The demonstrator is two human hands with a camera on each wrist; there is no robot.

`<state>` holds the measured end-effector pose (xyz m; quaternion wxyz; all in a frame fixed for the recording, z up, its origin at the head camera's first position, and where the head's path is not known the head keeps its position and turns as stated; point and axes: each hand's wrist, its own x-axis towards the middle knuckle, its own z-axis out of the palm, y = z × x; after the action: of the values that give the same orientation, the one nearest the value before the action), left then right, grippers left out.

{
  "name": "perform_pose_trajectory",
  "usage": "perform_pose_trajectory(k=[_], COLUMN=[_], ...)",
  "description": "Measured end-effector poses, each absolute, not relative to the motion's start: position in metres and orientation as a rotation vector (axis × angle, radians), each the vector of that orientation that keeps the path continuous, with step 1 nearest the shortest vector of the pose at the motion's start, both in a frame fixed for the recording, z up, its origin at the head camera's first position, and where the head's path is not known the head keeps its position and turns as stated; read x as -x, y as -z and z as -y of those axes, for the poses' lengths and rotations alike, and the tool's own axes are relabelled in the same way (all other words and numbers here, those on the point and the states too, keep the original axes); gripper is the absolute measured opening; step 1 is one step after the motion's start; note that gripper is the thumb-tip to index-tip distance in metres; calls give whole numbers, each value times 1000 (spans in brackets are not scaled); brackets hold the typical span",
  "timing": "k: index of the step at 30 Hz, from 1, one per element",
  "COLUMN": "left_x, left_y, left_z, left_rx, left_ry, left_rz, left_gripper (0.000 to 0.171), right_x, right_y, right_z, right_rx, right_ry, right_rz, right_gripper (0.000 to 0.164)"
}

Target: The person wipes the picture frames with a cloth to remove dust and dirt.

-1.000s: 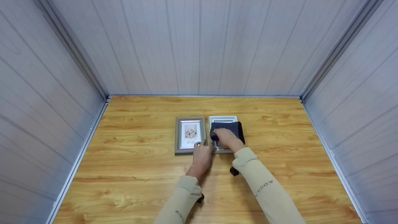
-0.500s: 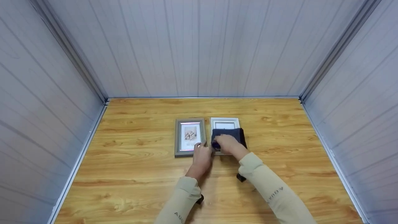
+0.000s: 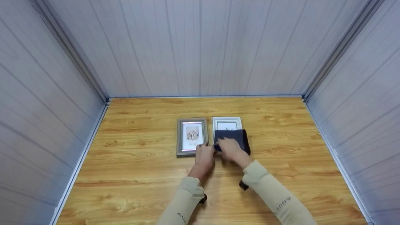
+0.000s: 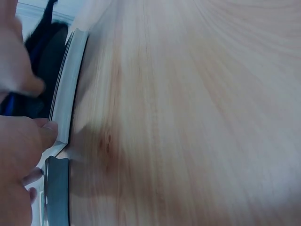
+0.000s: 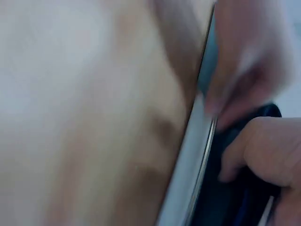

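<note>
Two picture frames lie side by side on the wooden surface. The grey-brown one [image 3: 179,137], on the left, shows a small flower picture behind glass. The white picture frame [image 3: 226,119] is on the right, its lower part covered by a folded dark navy cloth [image 3: 238,135]. My right hand [image 3: 231,149] grips the cloth with curled fingers against the frame's face. Between the two frames, my left hand [image 3: 204,155] holds the white frame at its near left corner. In the left wrist view, the thumb lies on the white frame's edge [image 4: 69,84].
Wood-grain tabletop [image 3: 140,175] surrounds both frames. Pale panelled walls stand at the back [image 3: 200,50], left [image 3: 40,103] and right [image 3: 362,103]. A small black device [image 3: 243,185] sits under the right sleeve.
My right hand has moved the cloth toward the near edge of the white frame, exposing more of its upper picture area. My left hand stays at the corner.
</note>
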<state>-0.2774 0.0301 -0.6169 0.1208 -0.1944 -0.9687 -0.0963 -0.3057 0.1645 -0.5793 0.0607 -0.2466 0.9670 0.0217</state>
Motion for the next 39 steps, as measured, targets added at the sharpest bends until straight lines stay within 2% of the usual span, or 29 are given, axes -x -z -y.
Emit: perform_pose_trajectory(k=[3,6,11,16,21,25,28,34,39], left_x=[278,278,277,275,274,275,276,275,278], left_y=[617,616,618,620,619,617,618,622,623], left_z=[-28,-28,-30,-30,-32,-31,-33,-29,-30], left_rx=[533,557,610,621,643,614,641,658,648], left_ry=[238,264,350,379,321,245,241,259,263], left_rz=[2845,2806,2784,2822,2833,2846,2842,2813,2797], left_gripper=[10,10,9,11,8,6,9,8,6], right_x=[300,311,344,360,328,295,287,316,342], right_y=[580,577,577,584,587,583,583,588,592], right_z=[-161,-157,-152,-153,-158,-159,-161,-153,-146], right_rx=[775,686,496,495,612,702,658,501,388], right_ry=[-58,-94,-191,-158,-170,-65,-12,-21,17], right_rz=[-2940,-2963,-2898,-2911,-2960,-2980,-2999,-2962,-3011], right_gripper=[48,45,50,53,53,45,43,58,56])
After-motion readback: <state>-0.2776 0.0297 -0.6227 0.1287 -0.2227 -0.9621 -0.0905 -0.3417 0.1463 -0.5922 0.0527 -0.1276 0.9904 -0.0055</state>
